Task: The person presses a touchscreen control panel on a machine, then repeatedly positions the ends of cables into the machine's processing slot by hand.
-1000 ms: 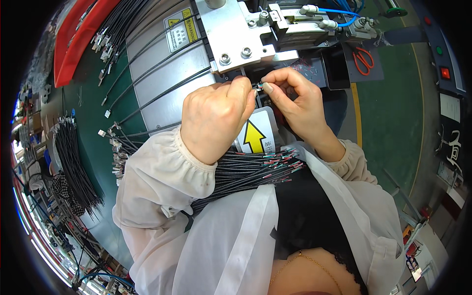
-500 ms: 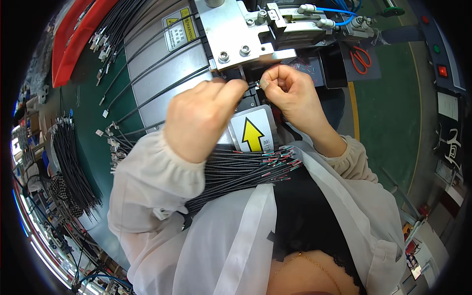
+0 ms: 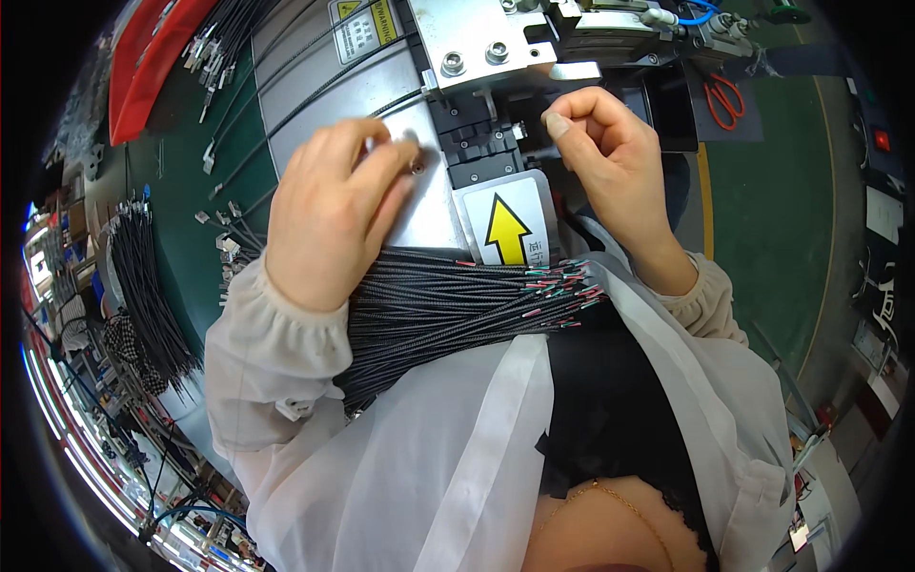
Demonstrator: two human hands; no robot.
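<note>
My left hand (image 3: 334, 205) is over the metal plate (image 3: 417, 224), left of the dark fixture block (image 3: 481, 160). Its fingers are apart and slightly blurred, and nothing shows in them. To the right of the block, my right hand (image 3: 618, 167) is raised with curled fingers, thumb and forefinger pinched together. Whether a small thing is in that pinch I cannot make out. A small pale metallic piece (image 3: 519, 131) sits at the block's right edge. Below both hands lies a thick bundle of black braided cables (image 3: 448, 300), its stripped ends showing red, green and white wires.
A bolted metal press head (image 3: 477, 43) overhangs the block, with blue air hoses (image 3: 701, 17) behind it. Several more cables cross the plate at upper left. There is a red bin (image 3: 143, 81) at far left. Red-handled scissors (image 3: 724, 102) lie at the right.
My left hand has pulled back left from the block, its fingers opening. My right hand has moved slightly right, away from the block. The view has shifted a little.
</note>
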